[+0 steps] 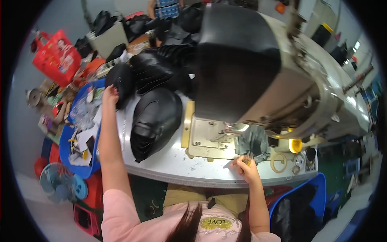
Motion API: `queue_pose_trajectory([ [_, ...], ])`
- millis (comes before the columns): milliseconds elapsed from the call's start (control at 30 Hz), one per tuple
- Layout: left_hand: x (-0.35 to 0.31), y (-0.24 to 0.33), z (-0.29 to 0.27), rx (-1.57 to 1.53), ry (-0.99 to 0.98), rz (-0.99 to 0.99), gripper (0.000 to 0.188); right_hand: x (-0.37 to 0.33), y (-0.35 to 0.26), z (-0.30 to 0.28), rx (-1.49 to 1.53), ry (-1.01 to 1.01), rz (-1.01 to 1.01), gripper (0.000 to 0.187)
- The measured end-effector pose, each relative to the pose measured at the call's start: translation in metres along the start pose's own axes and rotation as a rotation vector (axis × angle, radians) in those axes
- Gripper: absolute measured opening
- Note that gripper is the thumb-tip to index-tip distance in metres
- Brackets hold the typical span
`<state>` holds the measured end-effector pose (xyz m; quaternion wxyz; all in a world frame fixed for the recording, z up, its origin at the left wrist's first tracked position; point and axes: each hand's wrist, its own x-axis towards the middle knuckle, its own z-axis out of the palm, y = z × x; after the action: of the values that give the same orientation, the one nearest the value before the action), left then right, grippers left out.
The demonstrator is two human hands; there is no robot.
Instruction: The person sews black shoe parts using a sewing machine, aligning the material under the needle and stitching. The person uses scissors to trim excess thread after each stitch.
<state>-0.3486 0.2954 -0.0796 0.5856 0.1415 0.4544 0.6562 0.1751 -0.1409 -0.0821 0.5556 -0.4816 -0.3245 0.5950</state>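
Note:
My left hand (110,96) reaches far out to the left, its fingers curled at the edge of a black leather piece (122,76) at the end of the worktable. Near the table's front edge, my right hand (246,169) is closed around small thread snips (248,158), whose metal tips point away from me. Just beyond them lies a crumpled dark grey-green cloth (253,143) beside the sewing machine's metal plate (205,137). A curved stack of black leather pieces (159,115) rests between my hands, left of that plate.
The large sewing machine head (242,60) overhangs the table's right half. More black leather pieces (161,66) are piled behind. Blue bins (96,167) with clutter stand at left, beside a fan (60,183). Another blue bin (321,193) holds black material at right. A person (167,9) is at the back.

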Motion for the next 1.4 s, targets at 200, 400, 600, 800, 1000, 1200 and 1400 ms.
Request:
queue_pose_trajectory([
  [200,-0.125,0.008,-0.016,-0.249,-0.539,0.21,0.031,0.022,-0.028,-0.021,-0.555,0.388,-0.281,0.014],
  [400,-0.317,-0.004,0.012,-0.294,-0.342,0.285,0.041,0.078,-0.013,-0.008,-1.29,0.688,-0.416,0.02],
  [600,-0.39,-0.093,0.002,-0.077,-0.574,0.229,0.045,0.083,-0.01,0.001,-1.103,0.772,-0.425,0.024],
  [800,-0.462,-0.149,0.061,0.382,-0.372,0.023,0.014,0.04,-0.027,-0.007,-0.725,0.765,-0.604,0.012],
  [1000,-0.454,-0.188,0.069,0.524,-0.665,0.082,0.028,-0.06,-0.07,0.071,-0.529,0.441,-0.582,0.009],
  [1200,-0.471,-0.181,0.084,0.405,-0.774,-0.046,0.022,-0.05,-0.045,0.099,-0.303,-0.011,-0.082,0.019],
  [1400,-0.475,-0.188,0.087,0.383,-0.744,-0.006,0.015,-0.044,-0.047,0.098,-0.26,-0.017,-0.039,0.019],
])
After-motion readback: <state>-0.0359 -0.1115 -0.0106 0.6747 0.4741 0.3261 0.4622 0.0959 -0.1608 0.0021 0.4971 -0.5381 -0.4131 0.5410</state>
